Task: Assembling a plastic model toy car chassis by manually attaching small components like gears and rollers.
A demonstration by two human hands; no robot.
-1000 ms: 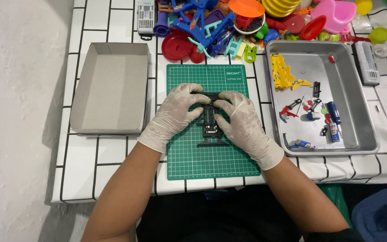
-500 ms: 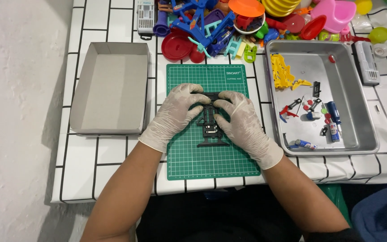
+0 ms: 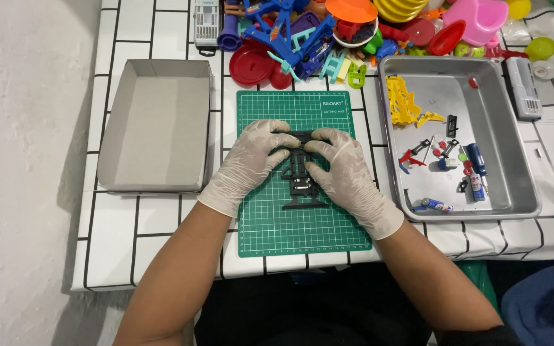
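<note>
White latex covers both hands, and both are clamped on one small job. The left hand (image 3: 251, 161) curls its fingers over the top left of a black plastic chassis (image 3: 301, 182), while the right hand (image 3: 346, 174) pinches the top right of the same piece — fingertips of the two nearly meet at its upper end. The chassis lies flat along the middle of a green cutting mat (image 3: 296, 224), its lower crossbar showing clear of the gloves, its upper end hidden beneath the fingers.

Outward now. The mat sits square on the counter (image 3: 117, 237), which wears a white cloth with a black grid. Just to the left of the mat, an open grey cardboard tray (image 3: 156, 125) stands with its walls up. To the right, a metal tray (image 3: 514, 154) holds loose bits: a yellow plastic sprue (image 3: 402, 102) in its upper left corner, and small red, blue and black parts (image 3: 447, 150) scattered across its middle and lower half — too small to tell apart.

Along the far edge of the counter runs a heap of bright plastic toys (image 3: 328, 32) in blue, red, orange, yellow and pink, with a red disc (image 3: 250, 64) just above the mat's top left corner. A grey remote-like box (image 3: 524, 86) lies just beside the metal tray's right rim.
</note>
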